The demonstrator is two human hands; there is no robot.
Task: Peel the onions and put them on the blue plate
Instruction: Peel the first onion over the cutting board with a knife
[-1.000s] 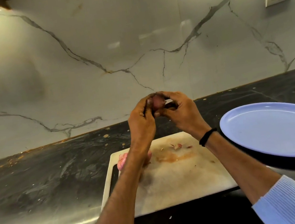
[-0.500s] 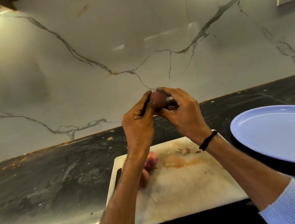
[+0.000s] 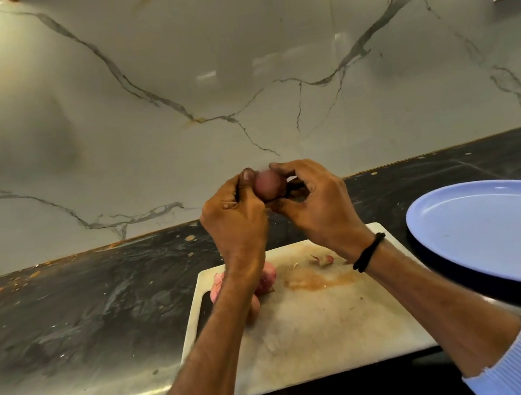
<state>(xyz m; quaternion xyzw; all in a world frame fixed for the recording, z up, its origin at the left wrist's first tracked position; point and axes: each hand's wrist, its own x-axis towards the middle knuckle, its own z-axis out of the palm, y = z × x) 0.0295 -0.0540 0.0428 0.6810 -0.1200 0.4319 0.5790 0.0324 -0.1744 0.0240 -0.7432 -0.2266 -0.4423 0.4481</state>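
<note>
— We hold the onion (image 3: 269, 184) high, off the board's (image 3: 327, 325) 12 o'clock edge. Left grip (image 3: 235, 222) and right grip (image 3: 320, 207) both clasp it; we judge so peel drops onto the board.
— Agreed. Plate (image 3: 501, 231) at 3 o'clock, near for unloading; more onions (image 3: 268, 281) at 9.

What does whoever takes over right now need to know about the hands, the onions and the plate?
Left hand: grips the held onion in the air beyond the board, thumb at its top.
Right hand: fingers curled round the same onion from the other side.
Other onions: on the white cutting board, partly hidden by the left forearm; a peel scrap lies there too.
Blue plate: right of the board, no onion on the part in view.
Done: nothing plated.
Left: finish peeling this onion, plate it, then do the others.
</note>
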